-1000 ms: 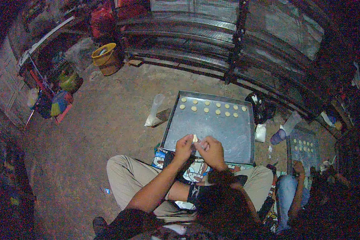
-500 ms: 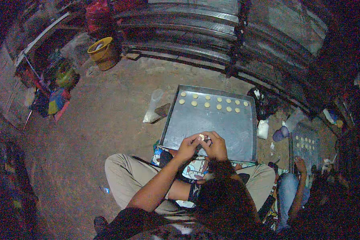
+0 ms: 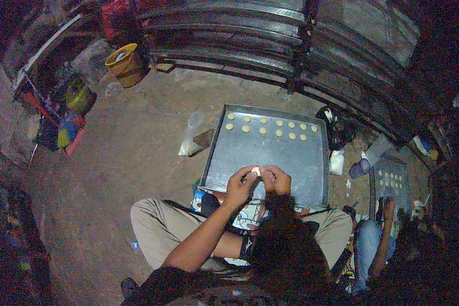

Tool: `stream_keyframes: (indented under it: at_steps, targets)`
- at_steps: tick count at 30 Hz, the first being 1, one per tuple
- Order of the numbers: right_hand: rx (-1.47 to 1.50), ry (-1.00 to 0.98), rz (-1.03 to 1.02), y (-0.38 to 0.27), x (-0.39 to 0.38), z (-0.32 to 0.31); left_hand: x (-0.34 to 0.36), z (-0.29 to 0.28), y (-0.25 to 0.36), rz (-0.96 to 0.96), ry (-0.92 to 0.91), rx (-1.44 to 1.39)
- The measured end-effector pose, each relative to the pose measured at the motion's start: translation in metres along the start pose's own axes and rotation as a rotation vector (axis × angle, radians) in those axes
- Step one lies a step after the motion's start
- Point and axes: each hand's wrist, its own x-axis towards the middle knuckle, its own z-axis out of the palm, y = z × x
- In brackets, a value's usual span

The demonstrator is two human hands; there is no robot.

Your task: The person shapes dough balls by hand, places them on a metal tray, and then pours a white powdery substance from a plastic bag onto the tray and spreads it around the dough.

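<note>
My left hand (image 3: 238, 185) and my right hand (image 3: 277, 179) meet over the near edge of a large grey metal baking tray (image 3: 250, 155) on the floor. Together they pinch a small pale lump of dough (image 3: 256, 171) between the fingertips. Several small round dough pieces (image 3: 270, 127) lie in two rows along the tray's far edge. I sit cross-legged behind the tray, and dark hair hides my right forearm.
A clear plastic bag (image 3: 191, 136) lies left of the tray. A yellow bucket (image 3: 123, 60) stands at the back left by metal racks (image 3: 270, 46). At right, another person's arm (image 3: 385, 229) reaches to a second tray (image 3: 390, 176) of dough pieces, beside a white bottle (image 3: 336, 162).
Both hands stayed together over the tray's near edge, working the dough lump. The view shifted slightly, so the tray sits a little lower in the picture.
</note>
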Motion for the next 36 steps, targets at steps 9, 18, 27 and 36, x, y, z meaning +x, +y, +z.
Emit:
stream_keyframes:
  at_steps: [9,18,27,36]
  targets:
    - [0.330,-0.140,0.044,-0.018,-0.002,-0.002,0.004,-0.008,-0.003,-0.192,-0.001,-0.331]
    - [-0.004,-0.077,-0.409,0.000,0.004,0.002,0.002,-0.004,0.006,-0.348,0.011,-0.427]
    - [0.220,-0.191,0.053,0.035,0.008,0.005,0.004,-0.007,0.019,-0.139,-0.149,-0.267]
    - [0.772,-0.391,0.241,0.026,0.005,0.016,0.006,-0.011,0.005,-0.135,-0.002,-0.525]
